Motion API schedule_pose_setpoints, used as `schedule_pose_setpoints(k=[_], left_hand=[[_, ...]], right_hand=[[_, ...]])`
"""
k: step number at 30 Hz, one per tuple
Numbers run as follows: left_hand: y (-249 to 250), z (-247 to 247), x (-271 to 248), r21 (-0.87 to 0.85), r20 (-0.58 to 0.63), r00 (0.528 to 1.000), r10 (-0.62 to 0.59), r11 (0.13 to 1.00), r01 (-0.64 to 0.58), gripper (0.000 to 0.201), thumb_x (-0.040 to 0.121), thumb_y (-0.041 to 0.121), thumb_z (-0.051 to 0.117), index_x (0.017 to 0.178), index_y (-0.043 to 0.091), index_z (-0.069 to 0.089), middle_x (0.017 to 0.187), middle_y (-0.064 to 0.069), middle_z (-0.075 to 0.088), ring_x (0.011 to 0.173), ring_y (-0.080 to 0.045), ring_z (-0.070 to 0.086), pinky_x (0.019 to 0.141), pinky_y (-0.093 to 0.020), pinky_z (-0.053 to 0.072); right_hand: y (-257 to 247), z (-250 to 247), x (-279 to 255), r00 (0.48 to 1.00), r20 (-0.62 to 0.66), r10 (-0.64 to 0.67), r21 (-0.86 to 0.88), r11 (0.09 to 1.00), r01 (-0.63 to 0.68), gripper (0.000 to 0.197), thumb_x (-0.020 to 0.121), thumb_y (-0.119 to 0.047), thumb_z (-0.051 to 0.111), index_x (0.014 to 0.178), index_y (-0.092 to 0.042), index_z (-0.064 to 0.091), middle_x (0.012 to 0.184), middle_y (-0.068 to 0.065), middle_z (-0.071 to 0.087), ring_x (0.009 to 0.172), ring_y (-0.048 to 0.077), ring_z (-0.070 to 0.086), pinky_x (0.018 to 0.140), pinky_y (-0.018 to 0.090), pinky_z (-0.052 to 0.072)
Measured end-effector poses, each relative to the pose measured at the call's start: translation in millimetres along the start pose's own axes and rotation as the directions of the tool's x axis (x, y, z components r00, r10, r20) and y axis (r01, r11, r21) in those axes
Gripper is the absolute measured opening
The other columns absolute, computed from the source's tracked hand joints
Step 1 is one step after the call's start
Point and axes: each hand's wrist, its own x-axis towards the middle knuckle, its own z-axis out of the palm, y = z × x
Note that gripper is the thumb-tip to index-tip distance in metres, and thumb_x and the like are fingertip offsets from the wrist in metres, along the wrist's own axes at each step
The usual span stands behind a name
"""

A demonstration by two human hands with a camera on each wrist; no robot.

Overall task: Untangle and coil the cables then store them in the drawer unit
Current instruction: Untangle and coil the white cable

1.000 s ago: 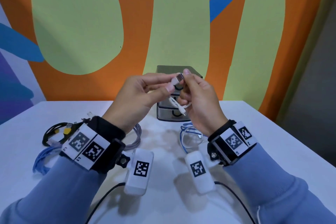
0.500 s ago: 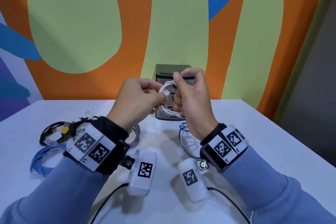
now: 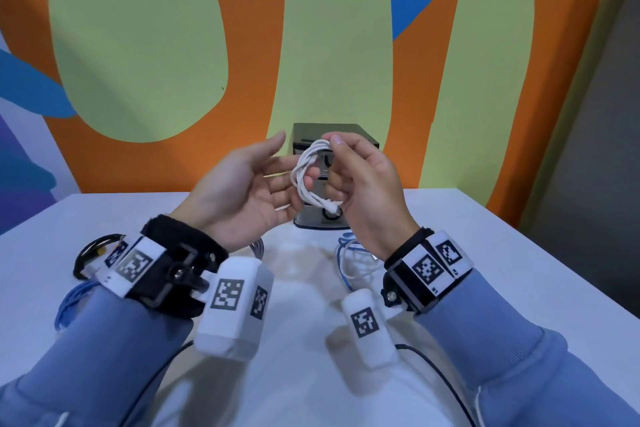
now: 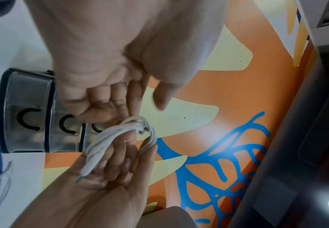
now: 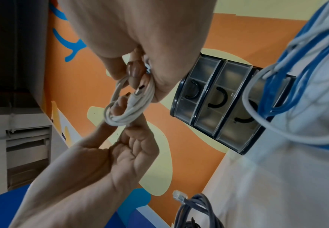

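A short white cable [image 3: 304, 166], wound into a small coil, hangs in front of the drawer unit [image 3: 332, 133]. My right hand [image 3: 346, 163] pinches the top of the coil with thumb and forefinger, and its lower fingers curl round the bottom, where a plug sticks out. In the right wrist view the coil [image 5: 128, 108] hangs from the right hand [image 5: 140, 46]. My left hand [image 3: 273, 180] is open, palm up, with its fingertips touching the coil's left side; the left wrist view shows the coil [image 4: 105, 143] just past its fingers [image 4: 109, 106]. The unit's three drawers [image 4: 27, 111] are closed.
On the white table [image 3: 502, 270] lie a blue and white tangle [image 3: 353, 260] under my right wrist, a grey cable [image 3: 258, 248] under my left wrist, a black and yellow cable [image 3: 93, 253] and a blue cable [image 3: 72, 302] at the left. A painted wall stands behind.
My left hand has let go of the white cable and opened palm up. The right hand now holds the finished coil alone, slightly higher and to the right.
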Motion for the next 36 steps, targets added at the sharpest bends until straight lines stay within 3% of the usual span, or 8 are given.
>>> schedule_pose_setpoints(k=[4, 8, 13, 21, 25, 29, 33, 36], left_hand=[[2, -4, -3, 0.163, 0.076, 0.996, -0.047, 0.986, 0.035, 0.026, 0.094, 0.034, 0.07, 0.102, 0.011, 0.08, 0.092, -0.003, 0.072, 0.079, -0.011, 0.063, 0.08, -0.027, 0.042], [-1, -2, 2, 0.07, -0.083, 0.981, 0.178, 0.983, -0.172, 0.016, 0.099, 0.024, 0.069, 0.099, 0.01, 0.075, 0.086, -0.003, 0.071, 0.078, -0.014, 0.061, 0.081, -0.028, 0.047], [-5, -3, 11, 0.071, -0.249, 0.861, 0.443, 0.895, -0.44, 0.022, 0.108, 0.009, 0.055, 0.1, 0.001, 0.073, 0.076, -0.003, 0.069, 0.069, -0.01, 0.053, 0.075, -0.022, 0.048], [-3, -11, 5, 0.612, -0.103, 0.919, 0.379, 0.753, -0.242, 0.028, 0.095, 0.034, 0.078, 0.115, 0.014, 0.075, 0.093, -0.007, 0.079, 0.08, -0.015, 0.07, 0.077, -0.029, 0.057], [-4, -17, 6, 0.677, -0.076, 0.9, 0.429, 0.685, -0.269, 0.039, 0.084, 0.014, 0.089, 0.118, 0.016, 0.069, 0.077, -0.003, 0.075, 0.076, -0.013, 0.072, 0.077, -0.034, 0.059], [0, -25, 10, 0.723, -0.099, 0.851, 0.515, 0.625, -0.294, 0.026, 0.085, 0.009, 0.087, 0.105, 0.008, 0.07, 0.075, -0.009, 0.074, 0.07, -0.016, 0.068, 0.074, -0.036, 0.06], [10, -44, 10, 0.763, -0.149, 0.841, 0.521, 0.601, -0.237, 0.02, 0.085, 0.007, 0.087, 0.097, 0.005, 0.071, 0.072, -0.013, 0.073, 0.067, -0.019, 0.067, 0.076, -0.041, 0.062], [20, -64, 11, 0.798, -0.221, 0.828, 0.515, 0.584, -0.15, 0.02, 0.084, 0.005, 0.087, 0.095, 0.004, 0.07, 0.078, -0.021, 0.076, 0.066, -0.023, 0.068, 0.081, -0.047, 0.063]], right_hand=[[-3, 4, -5, 0.996, 0.084, -0.005, -0.016, 1.0, 0.007, 0.017, 0.109, -0.018, 0.054, 0.108, -0.007, 0.066, 0.074, 0.005, 0.061, 0.055, 0.014, 0.056, 0.054, 0.028, 0.036], [5, 8, -5, 0.999, 0.04, 0.005, -0.004, 1.0, -0.004, 0.014, 0.108, -0.018, 0.057, 0.097, -0.013, 0.063, 0.059, -0.008, 0.037, 0.05, 0.01, 0.026, 0.049, 0.025, 0.024], [12, 14, -4, 0.992, 0.002, 0.129, 0.056, 0.99, -0.129, 0.02, 0.109, -0.02, 0.056, 0.089, -0.016, 0.055, 0.069, -0.003, 0.016, 0.052, 0.009, 0.02, 0.049, 0.025, 0.018], [19, 5, -5, 0.992, -0.05, 0.116, -0.023, 0.993, -0.117, 0.019, 0.107, -0.024, 0.06, 0.093, -0.012, 0.06, 0.063, -0.007, 0.03, 0.055, 0.012, 0.024, 0.051, 0.025, 0.024], [20, 5, -5, 0.992, -0.047, 0.116, -0.022, 0.993, -0.117, 0.018, 0.105, -0.024, 0.062, 0.114, -0.008, 0.065, 0.068, 0.001, 0.046, 0.059, 0.014, 0.045, 0.059, 0.028, 0.041], [19, 2, -4, 0.993, -0.033, 0.118, -0.207, 0.971, -0.122, 0.022, 0.103, -0.026, 0.065, 0.121, -0.014, 0.068, 0.096, 0.005, 0.07, 0.087, 0.017, 0.067, 0.077, 0.032, 0.054], [13, -9, 1, 0.994, -0.026, 0.11, -0.542, 0.834, -0.106, 0.016, 0.1, -0.031, 0.071, 0.114, -0.024, 0.072, 0.108, -0.001, 0.073, 0.101, 0.014, 0.07, 0.083, 0.032, 0.056], [-1, -18, 0, 0.993, 0.021, 0.118, -0.733, 0.677, -0.065, 0.014, 0.098, -0.034, 0.072, 0.097, -0.021, 0.075, 0.088, 0.001, 0.074, 0.081, 0.01, 0.067, 0.073, 0.026, 0.053]])
